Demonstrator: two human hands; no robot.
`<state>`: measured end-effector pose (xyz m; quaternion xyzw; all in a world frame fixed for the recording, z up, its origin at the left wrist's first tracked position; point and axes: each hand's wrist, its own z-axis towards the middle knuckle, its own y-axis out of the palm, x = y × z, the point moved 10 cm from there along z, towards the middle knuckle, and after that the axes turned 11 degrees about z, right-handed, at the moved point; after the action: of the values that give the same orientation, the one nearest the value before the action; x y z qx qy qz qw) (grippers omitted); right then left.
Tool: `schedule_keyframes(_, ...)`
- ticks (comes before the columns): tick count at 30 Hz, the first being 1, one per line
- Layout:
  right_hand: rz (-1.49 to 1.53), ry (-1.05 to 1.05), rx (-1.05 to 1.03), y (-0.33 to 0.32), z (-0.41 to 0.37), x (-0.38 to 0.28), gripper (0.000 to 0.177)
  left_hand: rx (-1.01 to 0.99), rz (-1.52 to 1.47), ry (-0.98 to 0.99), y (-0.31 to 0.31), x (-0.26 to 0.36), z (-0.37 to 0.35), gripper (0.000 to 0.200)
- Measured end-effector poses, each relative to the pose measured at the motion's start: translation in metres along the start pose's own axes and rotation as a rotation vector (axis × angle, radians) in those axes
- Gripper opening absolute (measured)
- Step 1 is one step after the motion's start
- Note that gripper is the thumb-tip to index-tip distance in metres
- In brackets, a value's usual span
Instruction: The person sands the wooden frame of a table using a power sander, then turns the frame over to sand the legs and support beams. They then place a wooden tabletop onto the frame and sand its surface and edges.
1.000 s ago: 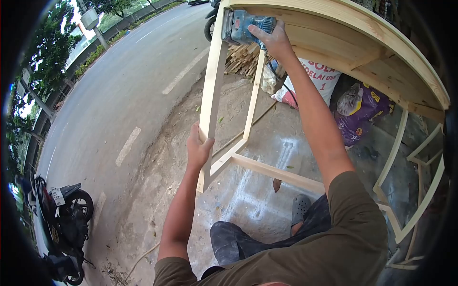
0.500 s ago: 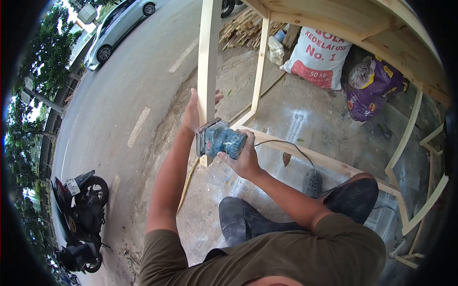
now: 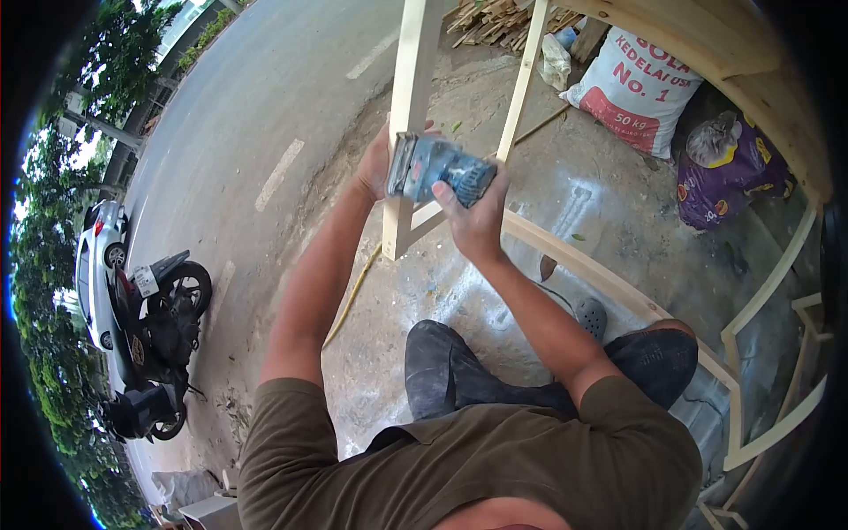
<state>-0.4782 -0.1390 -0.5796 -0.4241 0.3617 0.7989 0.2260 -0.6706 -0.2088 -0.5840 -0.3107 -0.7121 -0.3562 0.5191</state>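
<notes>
trousers: dark, dusty knees are seen nearest, folded above the concrete ground; a grey shoe is planted just beside the lower rail.
right hand: the fingers are closed over the body of the blue sander in a full grip.
sander: its pad is laid against the near face of the pale wooden upright, a little above the foot of that upright.
left hand: it is wrapped round the upright from the road side, level with the sander; the fingers are partly hidden behind the tool, yet the wood is plainly clasped.
frame: the upright is joined low down to the lower rail, which runs off to the right just above the ground.
step in hand: this is judged to be the sanding of the upright's lower stretch, with the frame steadied by the other hand.
next move: a pass along the grain would call for the pad to be held flat, the pressure kept even, and the steadying fingers kept clear of the pad's path.
farther off: a white sack and a purple bag are set on the ground behind the frame; wood offcuts are piled beyond. A motorbike and a white car are parked at the road's far edge.
</notes>
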Motion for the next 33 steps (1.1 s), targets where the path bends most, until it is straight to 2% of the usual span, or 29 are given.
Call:
schedule_keyframes(2,-0.026,-0.114,-0.041,0.015,0.055,-0.058,0.086,0.125,0.094,0.111,-0.025,0.001,0.003,0.054)
schedule_keyframes(3,-0.238,-0.333,-0.034,0.024,0.078,-0.092,0.087,0.122,0.073,0.027,-0.036,-0.010,0.003,0.050)
schedule_keyframes(4,-0.435,-0.510,-0.028,0.036,0.097,-0.125,0.090,0.163,0.106,0.053,-0.049,-0.013,0.005,0.051)
schedule_keyframes(5,-0.544,-0.560,-0.034,0.049,0.114,-0.156,0.091,0.204,0.138,0.068,-0.058,-0.021,0.008,0.053)
schedule_keyframes(6,-0.615,-0.590,-0.054,0.061,0.132,-0.178,0.091,0.238,0.175,0.086,-0.059,-0.026,0.008,0.054)
schedule_keyframes(7,-0.687,-0.614,-0.066,0.071,0.153,-0.191,0.084,0.439,0.376,0.094,-0.058,-0.013,-0.011,0.068)
schedule_keyframes(9,-0.832,-0.615,-0.095,0.105,0.184,-0.233,0.073,0.601,0.796,0.164,-0.062,-0.010,-0.024,0.085)
schedule_keyframes(10,-0.901,-0.617,-0.098,0.120,0.199,-0.252,0.068,0.563,0.573,0.104,-0.035,-0.002,-0.046,0.096)
schedule_keyframes(11,-0.957,-0.690,-0.104,0.137,0.216,-0.265,0.076,0.655,0.665,0.184,-0.050,-0.010,-0.041,0.097)
schedule_keyframes(13,-1.200,-0.681,-0.113,0.167,0.250,-0.284,0.076,0.687,0.909,0.145,-0.044,-0.002,-0.053,0.095)
schedule_keyframes(14,-1.324,-0.665,-0.117,0.180,0.265,-0.293,0.077,0.691,0.888,0.178,-0.040,0.004,-0.057,0.094)
schedule_keyframes(17,-1.381,-0.622,-0.381,0.225,0.300,-0.305,0.062,0.692,0.833,0.243,-0.028,0.014,-0.062,0.089)
schedule_keyframes(20,-1.682,-0.855,-0.463,0.263,0.320,-0.267,0.040,0.690,0.835,0.246,-0.032,0.014,-0.062,0.085)
schedule_keyframes(21,-1.794,-0.767,-0.425,0.262,0.305,-0.261,0.027,0.687,0.841,0.238,-0.031,0.015,-0.067,0.085)
schedule_keyframes(23,-1.703,-0.731,-0.512,0.263,0.278,-0.239,0.056,0.663,0.823,0.232,-0.026,0.015,-0.067,0.084)
schedule_keyframes(24,-1.621,-0.584,-0.536,0.250,0.247,-0.235,0.062,0.652,0.795,0.238,-0.027,0.014,-0.068,0.084)
schedule_keyframes(25,-1.578,-0.695,-0.502,0.249,0.224,-0.223,0.058,0.640,0.766,0.241,-0.027,0.014,-0.067,0.083)
schedule_keyframes(27,-1.570,-0.616,-0.668,0.254,0.194,-0.199,0.060,0.649,0.784,0.236,-0.026,0.015,-0.066,0.084)
schedule_keyframes(30,-1.670,-0.573,-0.591,0.268,0.228,-0.197,0.057,0.643,0.792,0.217,-0.027,0.006,-0.067,0.085)
schedule_keyframes(33,-1.719,-0.578,-0.444,0.265,0.285,-0.236,0.059,0.677,0.823,0.256,-0.032,0.007,-0.061,0.086)
